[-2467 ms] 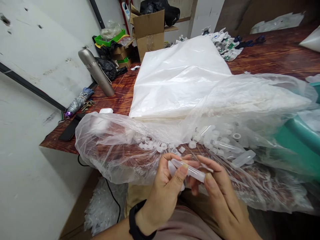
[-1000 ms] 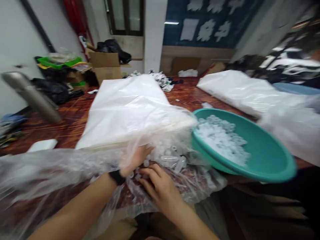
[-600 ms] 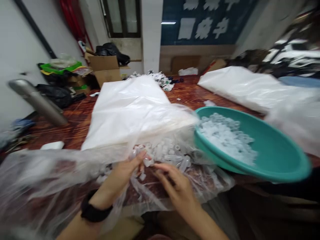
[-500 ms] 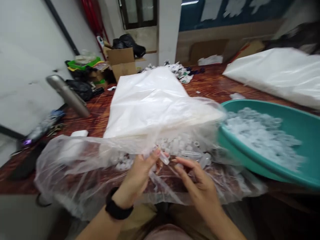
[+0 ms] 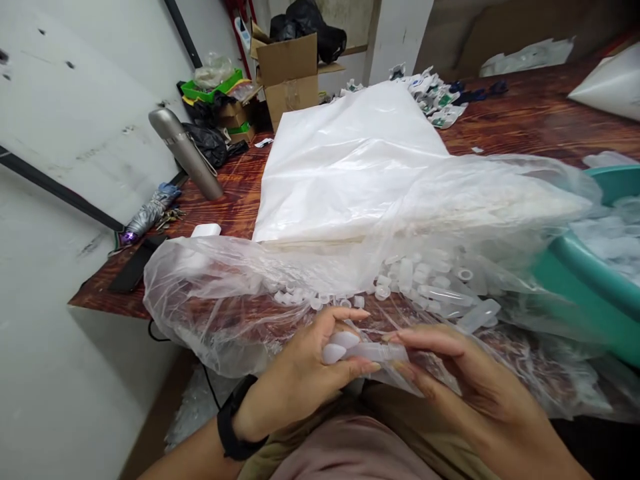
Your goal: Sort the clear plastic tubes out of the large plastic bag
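Translucent plastic tubes with rounded ends lie between my two hands, low in the middle of the view. My left hand, with a black band at the wrist, is curled around their rounded ends. The thumb and fingers of my right hand pinch the other end. Just beyond, small white rings and caps and more clear tubes lie loose on clear plastic sheeting. A large white bag rests behind them.
A teal basin with translucent pieces stands at the right. On the wooden table are a metal flask, a black phone-like object, keys and a folded umbrella. A cardboard box and white scraps are at the back.
The view has swung right-to-left, so the basin sits farther right. Both hands are lower and closer together, and several tubes now show between them.
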Available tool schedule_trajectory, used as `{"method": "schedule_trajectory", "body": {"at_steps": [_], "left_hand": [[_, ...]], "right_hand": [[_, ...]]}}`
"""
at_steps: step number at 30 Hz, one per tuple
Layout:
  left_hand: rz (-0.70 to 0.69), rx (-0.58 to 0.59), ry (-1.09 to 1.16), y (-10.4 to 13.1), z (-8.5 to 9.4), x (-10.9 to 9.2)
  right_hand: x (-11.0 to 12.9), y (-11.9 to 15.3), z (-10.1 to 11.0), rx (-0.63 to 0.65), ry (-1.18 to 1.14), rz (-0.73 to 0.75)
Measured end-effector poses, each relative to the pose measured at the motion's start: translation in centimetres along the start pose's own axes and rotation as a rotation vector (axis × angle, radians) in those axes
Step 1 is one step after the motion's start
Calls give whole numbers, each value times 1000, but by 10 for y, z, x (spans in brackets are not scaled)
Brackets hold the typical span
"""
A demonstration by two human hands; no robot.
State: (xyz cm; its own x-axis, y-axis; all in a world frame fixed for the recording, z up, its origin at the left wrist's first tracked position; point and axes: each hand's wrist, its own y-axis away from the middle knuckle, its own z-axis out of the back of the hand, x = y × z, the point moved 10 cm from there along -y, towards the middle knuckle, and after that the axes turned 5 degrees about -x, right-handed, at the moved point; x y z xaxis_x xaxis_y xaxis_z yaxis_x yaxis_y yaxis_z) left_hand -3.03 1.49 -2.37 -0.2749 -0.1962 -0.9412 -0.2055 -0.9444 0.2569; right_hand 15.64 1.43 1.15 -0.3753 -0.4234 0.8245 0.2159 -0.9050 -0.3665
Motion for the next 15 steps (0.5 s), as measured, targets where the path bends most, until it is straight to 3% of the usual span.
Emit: {"method": "schedule_trajectory", "body": {"at_steps": [2, 5, 10, 15], "left_hand": [[-24, 15, -31, 2, 2, -5], [-75, 61, -46, 6, -2, -10], [-361, 62, -235, 17, -8, -33], [-151, 58, -168, 13, -6, -23]], "right_hand": [[12, 2, -4, 95, 63, 111], [21, 4, -6, 140, 119, 191], [13, 11, -13, 130, 214, 108], [12, 19, -18, 159, 277, 109]]}}
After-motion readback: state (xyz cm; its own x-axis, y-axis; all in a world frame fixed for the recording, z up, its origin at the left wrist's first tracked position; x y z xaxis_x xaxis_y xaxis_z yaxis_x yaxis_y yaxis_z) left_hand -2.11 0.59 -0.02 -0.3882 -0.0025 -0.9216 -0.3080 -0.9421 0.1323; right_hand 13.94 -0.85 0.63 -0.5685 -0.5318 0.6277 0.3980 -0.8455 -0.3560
